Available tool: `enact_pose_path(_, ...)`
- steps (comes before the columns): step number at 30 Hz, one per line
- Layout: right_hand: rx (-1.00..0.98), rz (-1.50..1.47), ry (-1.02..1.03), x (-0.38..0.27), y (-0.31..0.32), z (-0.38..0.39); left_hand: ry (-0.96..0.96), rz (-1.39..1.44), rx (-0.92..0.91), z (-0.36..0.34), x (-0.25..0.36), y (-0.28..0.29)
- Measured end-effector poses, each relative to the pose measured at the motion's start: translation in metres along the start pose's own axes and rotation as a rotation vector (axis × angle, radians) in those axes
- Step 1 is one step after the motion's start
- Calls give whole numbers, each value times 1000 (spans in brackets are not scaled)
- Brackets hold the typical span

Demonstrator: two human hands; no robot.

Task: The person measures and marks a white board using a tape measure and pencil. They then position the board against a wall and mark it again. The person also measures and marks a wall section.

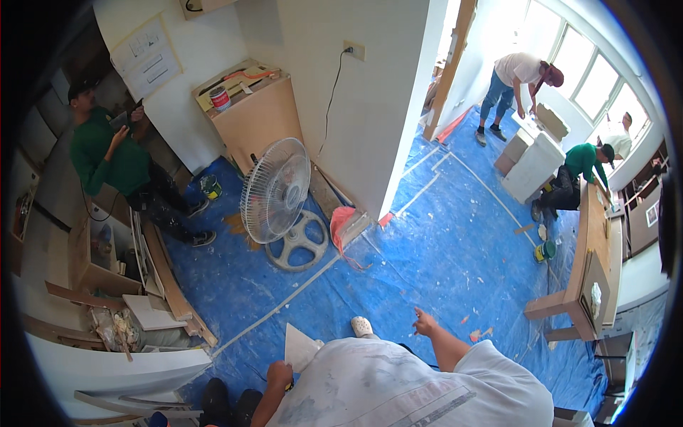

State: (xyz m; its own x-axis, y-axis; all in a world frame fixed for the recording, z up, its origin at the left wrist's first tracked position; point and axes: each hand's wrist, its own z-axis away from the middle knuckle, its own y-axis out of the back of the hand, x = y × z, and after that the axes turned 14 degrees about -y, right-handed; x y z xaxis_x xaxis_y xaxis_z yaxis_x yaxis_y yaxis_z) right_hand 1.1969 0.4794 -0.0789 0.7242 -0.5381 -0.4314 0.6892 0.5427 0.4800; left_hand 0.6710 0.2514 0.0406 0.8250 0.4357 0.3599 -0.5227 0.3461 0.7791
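- The fan (275,191) is taken as the landmark here: its round cage is tilted, and a pale spoked base (297,243) is seen right by it.
- A pale flat plate (302,347) is gripped by the left hand (279,373), both on the near side of the fan; the fingers are closed at the plate's lower edge.
- The right hand (425,324) is held out open above the blue sheet (398,285), nearer than the fan and off to its right, fingers loosely bent.
- A smudged white shirt (398,381) is worn, and a pale shoe (361,327) is planted between the hands, also on the fan's near side.
- Behind the fan, a brown box (257,117) is topped by a red-and-white can (220,99).
- Left of the fan, a dark device is held up by a person in green (107,153).
- Far right of the fan, a wooden desk (595,235) is leaned over by another person in green (580,167).
- Beyond the fan to its right, a white block (533,165) is bent over by a person in a pale top (521,71).
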Motion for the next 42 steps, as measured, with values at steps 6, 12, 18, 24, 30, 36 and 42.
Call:
enact_pose_path(6, -18, -197, -44, -45, 1, 24, -101, -5, -66, 11, -51, -28)
enact_pose_path(12, 18, -207, -21, -85, 8, 32, -46, 27, -10, 23, -86, -37)
enact_pose_path(18, 18, -126, -8, -82, -20, 39, -159, -101, -52, 39, -118, -34)
enact_pose_path(24, -75, -25, -75, -94, -49, 51, 31, 10, 23, 54, -172, -77)
enact_pose_path(30, -126, 22, -99, -134, -66, 46, 39, 11, 5, 60, -238, -114)
enact_pose_path(36, -144, -3, -82, -174, -90, 51, 23, -20, 45, 61, -270, -122)
enact_pose_path(42, -230, -12, -195, -192, -100, 49, -137, -140, 89, 57, -292, -118)
